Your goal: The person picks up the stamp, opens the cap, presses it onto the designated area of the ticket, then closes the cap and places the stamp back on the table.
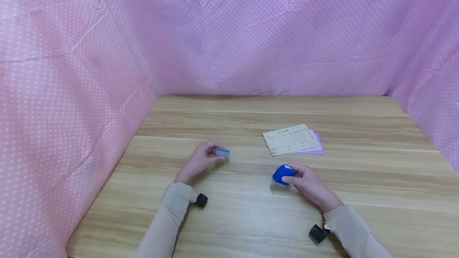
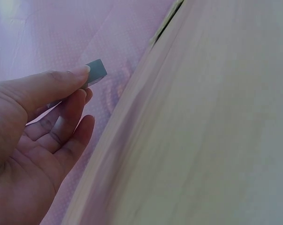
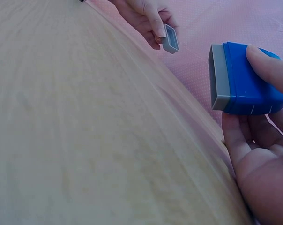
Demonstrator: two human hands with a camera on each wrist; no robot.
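Note:
In my right hand (image 1: 305, 180) I grip a blue self-inking stamp (image 3: 251, 79), thumb on one side and fingers on the other. Its grey end points left, towards the other hand. My left hand (image 1: 201, 160) pinches a small grey stamp cap (image 1: 222, 152) between thumb and fingers. The cap's hollow side shows in the head and right wrist views. Cap and stamp are apart, both held over the wooden table (image 1: 236, 218). Beyond the right hand lies a cream printed form (image 1: 290, 139), on top of a purple sheet (image 1: 316, 151).
Pink dotted cloth (image 1: 251, 31) hangs behind the table and along its sides. A black wrist camera (image 1: 201, 200) sits at the left cuff, and another black camera (image 1: 318, 233) at the right cuff.

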